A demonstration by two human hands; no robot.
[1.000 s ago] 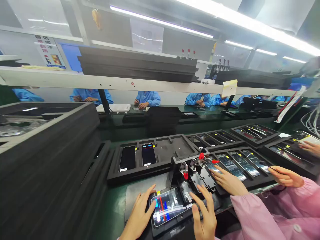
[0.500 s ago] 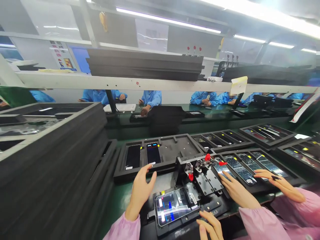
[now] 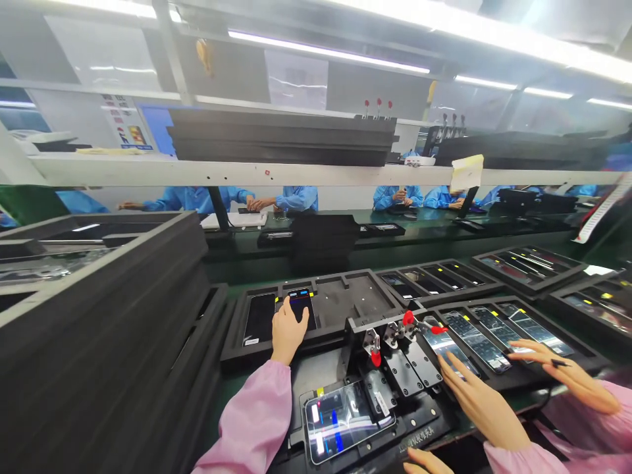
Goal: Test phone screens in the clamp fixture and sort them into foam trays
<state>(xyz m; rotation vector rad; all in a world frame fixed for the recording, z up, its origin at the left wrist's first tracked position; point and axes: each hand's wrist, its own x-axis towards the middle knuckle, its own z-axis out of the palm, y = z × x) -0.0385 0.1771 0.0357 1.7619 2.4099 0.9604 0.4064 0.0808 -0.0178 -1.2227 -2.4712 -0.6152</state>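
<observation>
My left hand (image 3: 289, 332) reaches over a dark phone (image 3: 300, 304) in the black foam tray (image 3: 237, 349), thumb and forefinger apart over it; whether they touch it I cannot tell. Beside that phone lies another dark phone (image 3: 260, 319). In front of me a phone with a lit screen (image 3: 340, 421) lies flat in a black clamping fixture (image 3: 417, 431), one end under a metal block (image 3: 379, 388). My right hand (image 3: 427, 462) shows only in part at the bottom edge, near the fixture, its visible fingers stretched out and holding nothing I can see.
A co-worker's hands (image 3: 476, 401) are at the right by a tray of phones (image 3: 474, 339), one with a black pen-like thing. Red-tipped toggle clamps (image 3: 376, 359) rise from the fixture. A tall stack of black trays (image 3: 113, 355) stands left. A white shelf beam (image 3: 296, 175) crosses ahead.
My left hand has moved up and forward from beside the fixture to over the dark phone in the tray. My right hand has drawn down toward the bottom edge.
</observation>
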